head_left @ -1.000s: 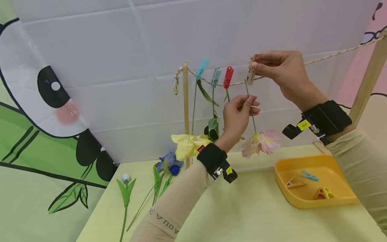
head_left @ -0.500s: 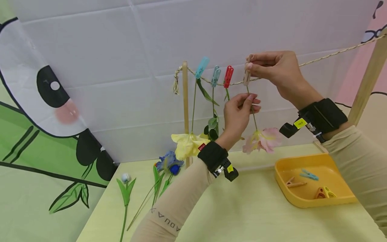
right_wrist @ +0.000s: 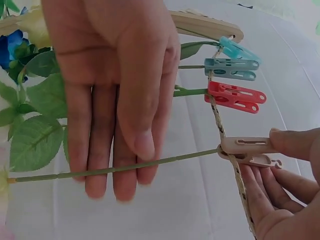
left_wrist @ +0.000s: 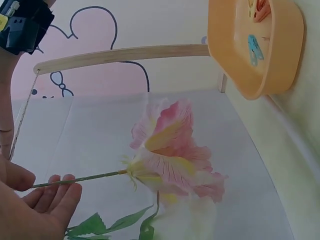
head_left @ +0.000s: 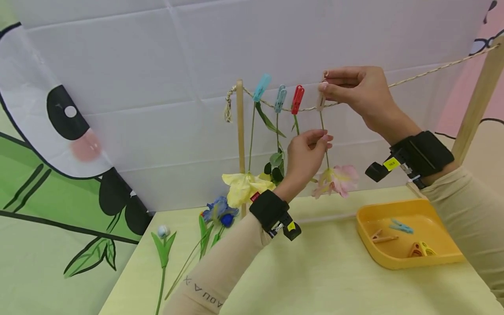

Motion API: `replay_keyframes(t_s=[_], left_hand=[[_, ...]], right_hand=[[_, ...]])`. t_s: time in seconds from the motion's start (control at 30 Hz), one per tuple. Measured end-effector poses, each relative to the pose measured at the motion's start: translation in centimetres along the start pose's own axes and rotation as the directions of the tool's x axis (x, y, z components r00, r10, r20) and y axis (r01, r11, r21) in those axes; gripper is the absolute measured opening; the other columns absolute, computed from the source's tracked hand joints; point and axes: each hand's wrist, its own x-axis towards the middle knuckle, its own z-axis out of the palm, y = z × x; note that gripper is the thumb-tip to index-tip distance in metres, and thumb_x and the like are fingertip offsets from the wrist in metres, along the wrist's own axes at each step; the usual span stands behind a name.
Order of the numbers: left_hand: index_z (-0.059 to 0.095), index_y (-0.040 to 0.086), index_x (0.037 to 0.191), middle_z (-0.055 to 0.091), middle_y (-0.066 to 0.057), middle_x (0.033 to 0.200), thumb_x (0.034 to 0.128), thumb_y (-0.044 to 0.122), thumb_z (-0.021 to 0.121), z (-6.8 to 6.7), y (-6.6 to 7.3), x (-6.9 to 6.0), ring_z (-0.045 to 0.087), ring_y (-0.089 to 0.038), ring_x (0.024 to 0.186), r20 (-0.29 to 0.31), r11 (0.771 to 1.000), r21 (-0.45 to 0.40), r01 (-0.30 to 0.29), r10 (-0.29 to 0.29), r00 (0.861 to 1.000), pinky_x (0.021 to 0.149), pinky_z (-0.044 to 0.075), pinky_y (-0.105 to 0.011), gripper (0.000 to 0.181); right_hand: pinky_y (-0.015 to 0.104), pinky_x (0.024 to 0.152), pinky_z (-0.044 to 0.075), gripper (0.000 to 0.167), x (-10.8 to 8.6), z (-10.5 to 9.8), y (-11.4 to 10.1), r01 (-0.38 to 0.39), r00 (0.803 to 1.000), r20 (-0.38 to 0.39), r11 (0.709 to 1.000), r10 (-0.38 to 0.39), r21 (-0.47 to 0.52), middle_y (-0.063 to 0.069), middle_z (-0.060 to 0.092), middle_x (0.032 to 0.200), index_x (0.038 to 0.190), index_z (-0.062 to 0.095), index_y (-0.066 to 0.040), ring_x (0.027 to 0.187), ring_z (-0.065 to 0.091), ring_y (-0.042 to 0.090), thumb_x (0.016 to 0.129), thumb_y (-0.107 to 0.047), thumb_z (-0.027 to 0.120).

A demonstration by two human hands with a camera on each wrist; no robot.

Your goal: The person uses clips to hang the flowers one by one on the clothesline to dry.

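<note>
My right hand (head_left: 364, 94) holds a beige clothespin (right_wrist: 247, 145) by its handle end. The clothespin clamps the twisted rope (right_wrist: 216, 117) together with the stem end of a pink flower (head_left: 336, 181), which hangs head down. My left hand (head_left: 305, 155) is lower on that stem (right_wrist: 190, 157). In the right wrist view its fingers are straight behind the stem, and the thumb tip is just off it. To the left along the rope, a red clothespin (right_wrist: 237, 96) and two blue clothespins (right_wrist: 231, 68) hold other stems, one with a yellow flower (head_left: 242, 187).
A yellow tray (head_left: 390, 262) at the right holds several clothespins. Wooden posts (head_left: 478, 98) carry the rope at both ends. Blue flowers (head_left: 220, 210) and a white tulip (head_left: 163, 232) lie on the table at the left. A white cloth hangs behind the rope.
The beige clothespin has shifted slightly left and now clamps the stem end at the rope. My left hand has slid down the stem and loosened its pinch, and the pink flower has swung slightly left.
</note>
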Motion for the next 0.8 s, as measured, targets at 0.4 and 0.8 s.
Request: replay_keyframes(t_s=[0.4, 0.8], left_hand=[[0.065, -0.003, 0.132, 0.072, -0.016, 0.121, 0.1019, 0.002, 0.061, -4.8, 1.0, -3.5, 0.073, -0.024, 0.102, 0.100, 0.960, 0.137, -0.244, 0.232, 0.968, 0.091, 0.056, -0.021, 0.031], [0.073, 0.003, 0.111, 0.073, -0.006, 0.098, 0.0976, -0.003, 0.064, -12.5, 0.2, -9.4, 0.069, -0.015, 0.085, 0.120, 0.690, 0.395, -0.606, 0.616, 0.779, 0.076, 0.057, -0.024, 0.017]], right_hand=[[0.017, 0.085, 0.057, 0.046, -1.0, 0.2, 0.1, 0.016, 0.998, -0.053, 0.957, -0.033, -0.290, 0.003, 0.074, 0.113, 0.134, 0.066, 0.002, 0.099, 0.072, 0.009, 0.091, -0.010, 0.079], [0.017, 0.085, 0.056, 0.033, -3.3, -2.1, -0.1, 0.126, 0.978, -0.111, 0.925, -0.176, -0.358, 0.007, 0.075, 0.112, 0.125, 0.072, -0.003, 0.095, 0.073, 0.012, 0.093, -0.007, 0.077]])
